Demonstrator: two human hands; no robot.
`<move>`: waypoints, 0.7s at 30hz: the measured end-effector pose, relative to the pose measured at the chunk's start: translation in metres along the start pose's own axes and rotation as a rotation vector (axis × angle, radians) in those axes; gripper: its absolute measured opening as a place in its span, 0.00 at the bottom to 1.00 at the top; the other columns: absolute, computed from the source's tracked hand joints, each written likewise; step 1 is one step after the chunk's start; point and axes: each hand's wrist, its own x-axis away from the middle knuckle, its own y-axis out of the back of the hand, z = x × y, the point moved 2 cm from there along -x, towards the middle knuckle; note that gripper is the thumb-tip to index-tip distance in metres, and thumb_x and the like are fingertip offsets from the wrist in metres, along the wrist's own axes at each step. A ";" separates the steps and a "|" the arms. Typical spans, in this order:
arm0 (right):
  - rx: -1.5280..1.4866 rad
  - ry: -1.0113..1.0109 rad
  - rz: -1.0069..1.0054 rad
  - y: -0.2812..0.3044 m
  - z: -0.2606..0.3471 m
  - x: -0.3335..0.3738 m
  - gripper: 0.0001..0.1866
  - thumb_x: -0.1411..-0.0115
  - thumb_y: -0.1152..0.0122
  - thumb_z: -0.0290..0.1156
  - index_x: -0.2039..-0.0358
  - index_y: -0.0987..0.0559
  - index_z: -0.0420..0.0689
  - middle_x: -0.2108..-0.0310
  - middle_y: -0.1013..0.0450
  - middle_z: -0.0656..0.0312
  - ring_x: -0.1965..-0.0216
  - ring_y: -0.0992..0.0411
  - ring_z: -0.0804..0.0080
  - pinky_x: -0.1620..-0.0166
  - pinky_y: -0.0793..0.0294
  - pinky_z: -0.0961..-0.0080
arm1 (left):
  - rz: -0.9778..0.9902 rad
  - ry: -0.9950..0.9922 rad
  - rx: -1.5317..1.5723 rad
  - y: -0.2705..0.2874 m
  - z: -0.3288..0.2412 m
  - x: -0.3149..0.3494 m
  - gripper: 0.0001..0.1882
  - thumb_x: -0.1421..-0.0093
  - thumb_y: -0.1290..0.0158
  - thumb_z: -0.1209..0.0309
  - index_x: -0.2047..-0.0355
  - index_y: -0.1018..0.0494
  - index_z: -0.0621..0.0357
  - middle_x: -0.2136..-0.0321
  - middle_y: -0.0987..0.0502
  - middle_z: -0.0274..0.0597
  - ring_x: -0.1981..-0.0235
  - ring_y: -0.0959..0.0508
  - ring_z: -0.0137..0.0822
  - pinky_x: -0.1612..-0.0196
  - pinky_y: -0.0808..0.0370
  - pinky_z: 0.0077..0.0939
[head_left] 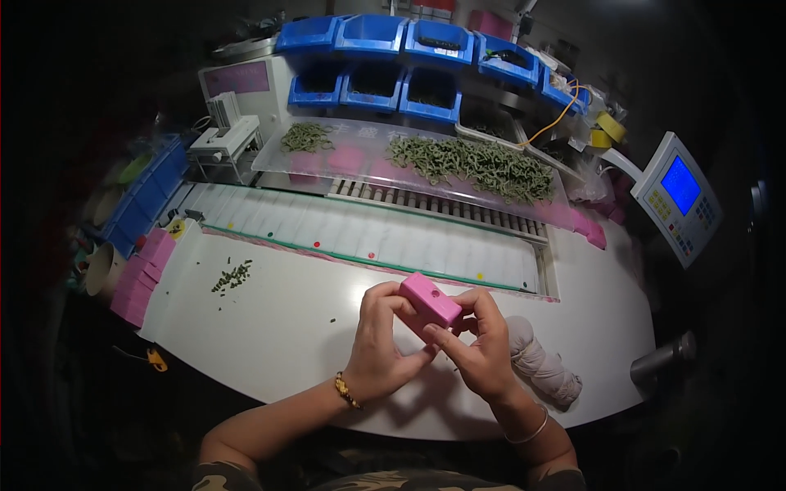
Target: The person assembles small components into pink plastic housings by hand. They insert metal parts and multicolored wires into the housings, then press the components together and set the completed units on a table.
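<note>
Above the white table (270, 344) I hold a small pink box (431, 301) with a dark round spot on its top face. My left hand (381, 344) wraps round its left side, thumb beneath. My right hand (481, 348) grips its right end with thumb and fingers. Part of the box is hidden behind the fingers. To the right of my right hand lies a bundled pale cloth (540, 364). Small cut dark-green pieces (232, 278) are scattered on the table at the left.
A white conveyor belt (360, 245) with green edging runs behind the table. Beyond it, curled green strands (475, 166) lie on a clear sheet (360, 135). Blue bins (368, 34) line the back. Pink boxes (143, 278) stack at left; a control panel (681, 200) stands right.
</note>
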 end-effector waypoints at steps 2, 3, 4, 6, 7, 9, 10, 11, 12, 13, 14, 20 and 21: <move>-0.056 -0.080 0.048 0.003 -0.003 -0.003 0.14 0.41 0.34 0.24 0.57 0.28 0.39 0.63 0.27 0.62 0.64 0.27 0.79 0.61 0.27 0.81 | 0.043 0.076 0.060 0.002 0.009 -0.007 0.30 0.57 0.32 0.71 0.57 0.36 0.60 0.56 0.33 0.49 0.52 0.31 0.47 0.49 0.30 0.38; -0.157 -0.158 0.071 0.004 -0.006 -0.004 0.13 0.40 0.36 0.25 0.57 0.28 0.39 0.64 0.27 0.63 0.64 0.28 0.80 0.61 0.27 0.82 | 0.041 0.072 0.055 0.005 0.012 -0.012 0.30 0.57 0.32 0.71 0.57 0.36 0.60 0.56 0.33 0.49 0.52 0.31 0.47 0.49 0.30 0.38; -0.250 -0.279 0.062 0.012 -0.016 -0.001 0.09 0.36 0.40 0.27 0.58 0.27 0.40 0.64 0.26 0.63 0.63 0.28 0.80 0.61 0.28 0.82 | 0.039 0.112 0.024 0.005 0.020 -0.019 0.28 0.56 0.32 0.70 0.58 0.35 0.60 0.57 0.33 0.48 0.54 0.30 0.45 0.51 0.28 0.36; -0.345 -0.319 0.129 0.025 -0.016 0.004 0.05 0.35 0.41 0.28 0.63 0.25 0.40 0.67 0.25 0.63 0.65 0.27 0.80 0.62 0.29 0.82 | -0.026 0.198 -0.076 0.011 0.041 -0.035 0.25 0.56 0.33 0.69 0.60 0.33 0.59 0.61 0.32 0.44 0.58 0.28 0.41 0.56 0.25 0.31; -0.361 -0.354 0.129 0.033 -0.014 0.007 0.04 0.35 0.42 0.27 0.65 0.25 0.40 0.68 0.25 0.63 0.66 0.28 0.79 0.62 0.29 0.82 | -0.067 0.289 -0.058 0.016 0.054 -0.045 0.26 0.57 0.32 0.68 0.60 0.32 0.58 0.61 0.32 0.44 0.59 0.28 0.41 0.55 0.26 0.32; -0.262 -0.283 0.046 0.054 -0.015 0.011 0.05 0.35 0.41 0.28 0.64 0.24 0.40 0.69 0.25 0.65 0.68 0.29 0.82 0.63 0.29 0.84 | -0.158 0.337 -0.204 0.038 0.096 -0.064 0.27 0.57 0.32 0.64 0.60 0.31 0.58 0.60 0.31 0.44 0.56 0.30 0.42 0.50 0.30 0.34; -0.373 -0.442 -0.019 0.066 -0.016 0.012 0.04 0.35 0.41 0.27 0.66 0.24 0.40 0.68 0.25 0.66 0.69 0.29 0.82 0.64 0.30 0.85 | -0.208 0.312 -0.328 0.054 0.112 -0.070 0.26 0.56 0.33 0.62 0.60 0.31 0.58 0.60 0.30 0.45 0.55 0.31 0.44 0.48 0.31 0.36; -0.347 -0.490 -0.073 0.078 -0.013 0.013 0.03 0.36 0.41 0.25 0.65 0.23 0.40 0.68 0.25 0.66 0.70 0.29 0.83 0.64 0.30 0.85 | -0.205 0.352 -0.452 0.068 0.129 -0.075 0.26 0.55 0.34 0.61 0.60 0.31 0.58 0.59 0.30 0.46 0.53 0.31 0.47 0.46 0.32 0.39; -0.307 -0.435 -0.105 0.090 -0.016 0.012 0.03 0.36 0.42 0.24 0.63 0.23 0.40 0.68 0.25 0.66 0.68 0.29 0.83 0.63 0.30 0.86 | -0.204 0.379 -0.595 0.082 0.145 -0.078 0.27 0.55 0.33 0.59 0.59 0.29 0.58 0.57 0.30 0.47 0.51 0.31 0.48 0.44 0.33 0.40; -0.259 -0.385 -0.151 0.107 -0.023 0.013 0.05 0.37 0.43 0.24 0.61 0.23 0.40 0.68 0.25 0.66 0.67 0.29 0.83 0.62 0.31 0.87 | -0.197 0.370 -0.589 0.086 0.150 -0.080 0.27 0.55 0.33 0.59 0.59 0.29 0.58 0.57 0.30 0.47 0.51 0.31 0.48 0.44 0.33 0.40; -0.259 -0.385 -0.163 0.124 -0.032 0.015 0.05 0.37 0.43 0.24 0.61 0.23 0.40 0.68 0.25 0.66 0.67 0.29 0.83 0.62 0.31 0.87 | -0.165 0.415 -0.634 0.089 0.154 -0.082 0.27 0.54 0.33 0.57 0.58 0.28 0.58 0.56 0.30 0.48 0.50 0.31 0.49 0.43 0.33 0.40; 0.160 -0.386 -0.383 0.228 -0.101 0.035 0.14 0.43 0.36 0.25 0.56 0.23 0.38 0.61 0.27 0.62 0.57 0.30 0.75 0.54 0.28 0.78 | -0.102 0.445 -0.715 0.083 0.170 -0.100 0.27 0.54 0.32 0.53 0.58 0.24 0.56 0.53 0.29 0.48 0.49 0.31 0.49 0.44 0.32 0.40; 0.348 -0.385 -0.425 0.239 -0.111 0.035 0.16 0.43 0.35 0.26 0.54 0.23 0.38 0.55 0.28 0.59 0.53 0.31 0.70 0.50 0.29 0.74 | -0.103 0.454 -0.714 0.093 0.179 -0.101 0.26 0.54 0.32 0.54 0.59 0.24 0.55 0.53 0.28 0.48 0.50 0.30 0.49 0.44 0.32 0.40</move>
